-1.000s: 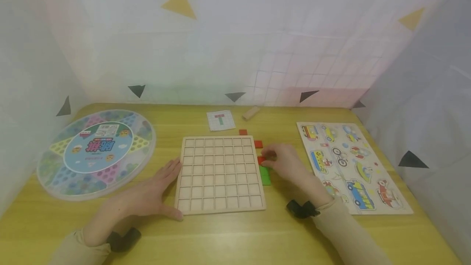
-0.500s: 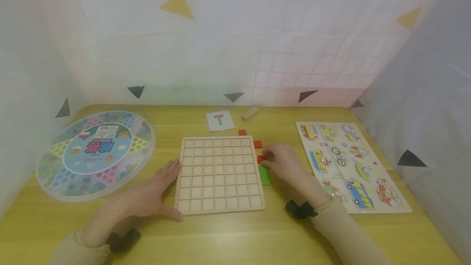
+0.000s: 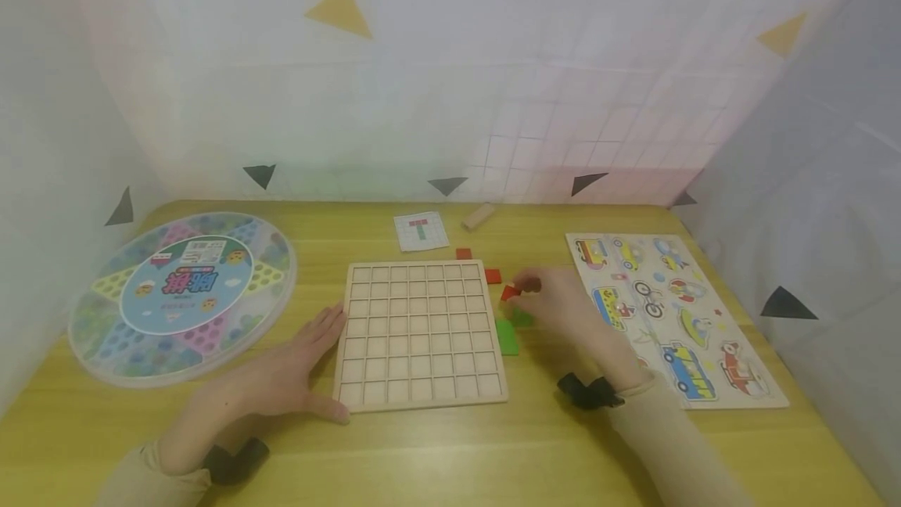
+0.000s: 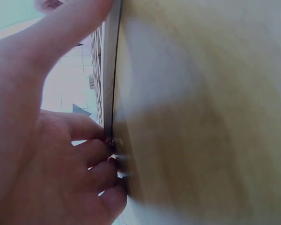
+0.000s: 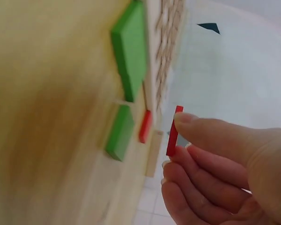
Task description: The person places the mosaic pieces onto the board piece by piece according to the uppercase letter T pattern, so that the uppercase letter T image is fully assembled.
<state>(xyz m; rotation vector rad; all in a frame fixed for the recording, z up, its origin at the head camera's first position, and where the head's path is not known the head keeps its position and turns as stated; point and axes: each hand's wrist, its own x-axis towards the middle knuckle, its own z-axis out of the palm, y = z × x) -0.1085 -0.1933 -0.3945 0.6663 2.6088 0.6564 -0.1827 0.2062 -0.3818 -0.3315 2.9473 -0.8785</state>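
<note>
A wooden grid board (image 3: pixel 421 335) lies on the table, its cells bare. The left hand (image 3: pixel 281 374) rests spread along the board's left edge; in the left wrist view the fingertips of that hand (image 4: pixel 61 140) touch the board's side (image 4: pixel 110 75). Right of the board, the right hand (image 3: pixel 563 307) pinches a red square tile (image 3: pixel 510 293) between thumb and fingers, raised off the table in the right wrist view (image 5: pixel 174 133). Under this hand lies a green tile (image 3: pixel 522 318), apart from other green tiles (image 3: pixel 507 337) beside the board. Two more red tiles (image 3: pixel 493 276) (image 3: pixel 463 253) lie at the board's upper right.
Behind the board are a card (image 3: pixel 421 231) with a red and green T pattern and a small wooden block (image 3: pixel 479 217). A round game board (image 3: pixel 186 296) lies at the left, a picture puzzle board (image 3: pixel 679 323) at the right.
The right hand has moved slightly right and lifted the red tile away from the board's edge. One green tile now lies farther right, apart from the others. The left hand has stayed put.
</note>
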